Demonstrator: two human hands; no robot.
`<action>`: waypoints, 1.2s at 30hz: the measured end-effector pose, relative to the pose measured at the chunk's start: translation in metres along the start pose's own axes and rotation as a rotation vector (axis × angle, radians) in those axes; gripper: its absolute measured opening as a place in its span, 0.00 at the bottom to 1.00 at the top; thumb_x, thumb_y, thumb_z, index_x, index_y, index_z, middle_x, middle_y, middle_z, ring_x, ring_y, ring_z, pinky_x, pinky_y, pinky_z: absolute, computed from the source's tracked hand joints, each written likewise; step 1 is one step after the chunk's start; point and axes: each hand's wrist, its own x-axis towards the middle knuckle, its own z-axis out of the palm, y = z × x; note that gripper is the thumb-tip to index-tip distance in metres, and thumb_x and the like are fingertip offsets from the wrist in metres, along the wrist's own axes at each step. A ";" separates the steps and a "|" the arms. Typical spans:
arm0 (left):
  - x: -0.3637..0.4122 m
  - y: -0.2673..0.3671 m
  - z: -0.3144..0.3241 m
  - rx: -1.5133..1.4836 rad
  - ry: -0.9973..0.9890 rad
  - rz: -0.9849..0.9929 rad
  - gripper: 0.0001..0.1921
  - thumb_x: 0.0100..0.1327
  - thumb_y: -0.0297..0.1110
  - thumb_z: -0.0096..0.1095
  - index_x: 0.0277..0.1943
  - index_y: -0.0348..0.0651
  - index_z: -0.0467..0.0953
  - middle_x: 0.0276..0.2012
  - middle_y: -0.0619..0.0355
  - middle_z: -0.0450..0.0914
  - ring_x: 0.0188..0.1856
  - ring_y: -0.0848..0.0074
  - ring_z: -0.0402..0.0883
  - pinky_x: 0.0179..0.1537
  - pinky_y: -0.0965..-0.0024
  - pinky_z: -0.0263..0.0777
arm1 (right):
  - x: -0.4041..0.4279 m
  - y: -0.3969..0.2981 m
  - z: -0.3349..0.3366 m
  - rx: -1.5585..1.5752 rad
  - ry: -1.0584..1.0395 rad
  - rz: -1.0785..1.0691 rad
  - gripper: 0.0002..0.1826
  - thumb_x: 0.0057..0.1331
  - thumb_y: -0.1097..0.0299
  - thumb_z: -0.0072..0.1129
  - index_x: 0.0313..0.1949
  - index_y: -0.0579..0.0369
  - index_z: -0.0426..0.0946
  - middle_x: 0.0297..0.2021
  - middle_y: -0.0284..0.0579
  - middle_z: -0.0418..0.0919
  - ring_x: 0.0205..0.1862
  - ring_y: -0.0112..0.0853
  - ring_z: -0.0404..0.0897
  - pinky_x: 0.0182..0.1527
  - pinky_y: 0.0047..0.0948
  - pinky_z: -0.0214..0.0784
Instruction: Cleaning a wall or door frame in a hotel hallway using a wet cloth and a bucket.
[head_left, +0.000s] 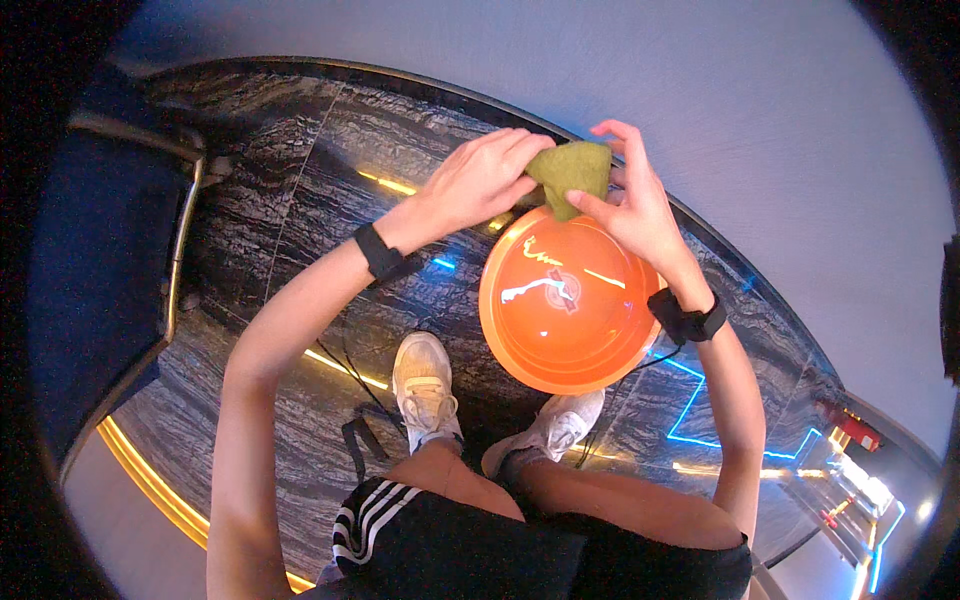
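A folded green cloth (577, 174) is held between both hands above the upper rim of an orange plastic basin (559, 307). My left hand (480, 176) pinches the cloth's left edge, its fingertips partly hidden behind the fabric. My right hand (637, 202) grips the right side, thumb on the front, some fingers behind. The cloth's lower tip overlaps the basin's rim. The basin shows bright reflections and a printed emblem on its inside. What supports it from below cannot be seen.
Dark veined stone tiles (322, 247) form the floor under my shoes (424, 379). A pale wall (750, 135) curves along the top and right. At the left stands a dark blue seat (105, 277) with a metal frame (180, 247). A thin cable hangs near my right wrist.
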 end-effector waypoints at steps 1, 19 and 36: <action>0.004 -0.004 -0.001 0.001 0.002 -0.001 0.25 0.67 0.27 0.74 0.66 0.35 0.76 0.56 0.40 0.85 0.60 0.44 0.86 0.62 0.50 0.82 | 0.004 -0.009 -0.002 -0.317 0.014 -0.239 0.35 0.67 0.77 0.75 0.71 0.53 0.69 0.62 0.57 0.76 0.52 0.49 0.89 0.59 0.45 0.85; 0.036 -0.079 0.053 0.428 0.172 0.189 0.18 0.66 0.26 0.70 0.58 0.38 0.82 0.57 0.51 0.83 0.58 0.57 0.87 0.56 0.57 0.87 | 0.057 0.064 -0.010 -1.301 -0.169 -0.696 0.23 0.67 0.70 0.64 0.62 0.49 0.78 0.63 0.44 0.77 0.46 0.41 0.89 0.37 0.39 0.91; 0.073 -0.086 0.119 0.542 0.037 0.704 0.21 0.60 0.32 0.69 0.56 0.33 0.87 0.47 0.58 0.83 0.50 0.69 0.84 0.52 0.68 0.85 | 0.023 0.131 -0.053 -1.319 -0.323 -0.726 0.20 0.67 0.67 0.63 0.58 0.53 0.82 0.50 0.42 0.76 0.39 0.38 0.87 0.32 0.37 0.86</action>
